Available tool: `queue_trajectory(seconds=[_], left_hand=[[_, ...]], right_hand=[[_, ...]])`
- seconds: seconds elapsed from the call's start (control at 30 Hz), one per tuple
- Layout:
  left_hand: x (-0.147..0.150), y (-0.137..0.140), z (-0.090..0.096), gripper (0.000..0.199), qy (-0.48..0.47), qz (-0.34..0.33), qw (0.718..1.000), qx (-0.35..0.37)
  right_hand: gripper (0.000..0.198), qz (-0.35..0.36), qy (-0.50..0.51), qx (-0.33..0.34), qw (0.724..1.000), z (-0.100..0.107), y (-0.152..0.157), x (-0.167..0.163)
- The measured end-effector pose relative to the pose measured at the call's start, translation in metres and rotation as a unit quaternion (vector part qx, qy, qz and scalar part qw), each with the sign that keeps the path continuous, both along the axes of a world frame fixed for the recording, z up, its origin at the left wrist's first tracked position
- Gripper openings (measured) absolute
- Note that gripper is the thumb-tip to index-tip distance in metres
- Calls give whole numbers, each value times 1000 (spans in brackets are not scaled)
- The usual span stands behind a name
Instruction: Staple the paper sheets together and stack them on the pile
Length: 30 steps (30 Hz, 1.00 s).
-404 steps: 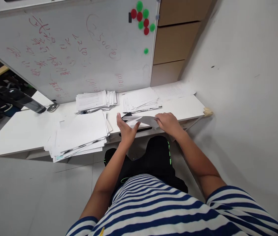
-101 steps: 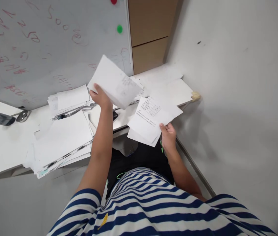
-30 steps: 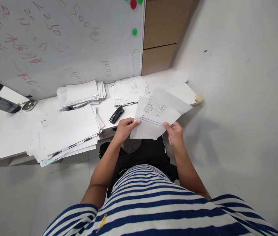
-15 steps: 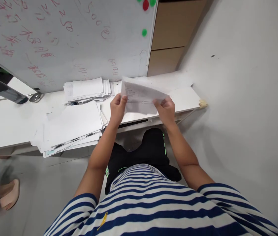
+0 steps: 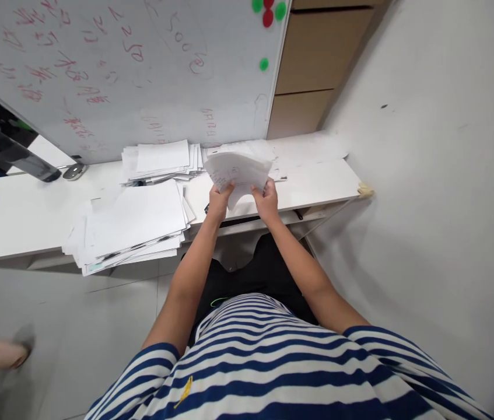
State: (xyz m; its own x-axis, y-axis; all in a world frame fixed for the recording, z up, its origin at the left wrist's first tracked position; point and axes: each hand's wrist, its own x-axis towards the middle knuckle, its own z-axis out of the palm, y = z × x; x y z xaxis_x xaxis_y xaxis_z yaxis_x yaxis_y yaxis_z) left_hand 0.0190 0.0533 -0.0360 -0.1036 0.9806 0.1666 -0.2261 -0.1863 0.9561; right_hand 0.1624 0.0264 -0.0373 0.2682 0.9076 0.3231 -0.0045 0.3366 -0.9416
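A printed sheet of paper is bowed between my two hands, above the desk's front part. My left hand grips its lower left side, thumb on top. My right hand pinches the lower right side the same way. Whether it is one sheet or a few together, I cannot tell. Behind it more papers lie on the white desk. Left of my hands rest a large stack of papers that juts past the front edge and a smaller stack of papers behind it.
A whiteboard with red writing and round magnets stands behind the desk, beside cardboard boxes. At the left are a dark bottle and a computer mouse. A wall borders the right. Another person's foot shows lower left.
My right hand has moved left, closer to my left hand, and the paper has gone from nearly flat to curved. The other person's foot has shifted left.
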Motion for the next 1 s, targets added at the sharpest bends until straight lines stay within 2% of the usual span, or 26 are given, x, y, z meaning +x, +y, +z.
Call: queue_trajectory(seconds=[0.1, 0.2, 0.37, 0.43, 0.5, 0.6, 0.7, 0.77, 0.83, 0.9, 0.97, 1.0], left_hand=[[3, -7, -17, 35, 80, 1, 996, -36], [6, -19, -28, 31, 112, 10, 993, -21], [9, -36, -25, 31, 114, 4, 993, -22], [13, -45, -18, 35, 87, 2, 995, -39], [22, -59, -13, 39, 52, -13, 996, -71], [40, -82, -15, 44, 44, -48, 992, -106], [49, -97, -21, 51, 120, -62, 987, -86], [43, -93, -21, 55, 211, -15, 976, -44], [26, -78, -18, 58, 341, 69, 938, 7], [5, -55, -14, 62, 482, 133, 865, 30], [-15, -32, -12, 64, 577, 173, 798, -13], [-23, -22, -13, 61, 606, 169, 776, -42]], right_hand=[[43, -7, -31, -48, 998, -14, -5, 5], [42, -24, -41, -68, 997, -28, -11, 11], [43, -23, -78, -97, 992, -43, -20, 18], [48, -41, -44, -115, 992, -45, -30, 18], [54, -59, 32, -121, 990, -45, -44, 15], [54, -25, 162, -155, 974, -48, -72, 7], [46, -39, 208, -183, 960, -61, -97, 9], [43, -90, 210, -186, 956, -73, -111, 20], [42, -135, 214, -201, 946, -84, -124, 39], [41, -170, 213, -221, 936, -92, -138, 59], [38, -195, 205, -234, 930, -96, -151, 75], [36, -199, 204, -240, 928, -97, -156, 80]])
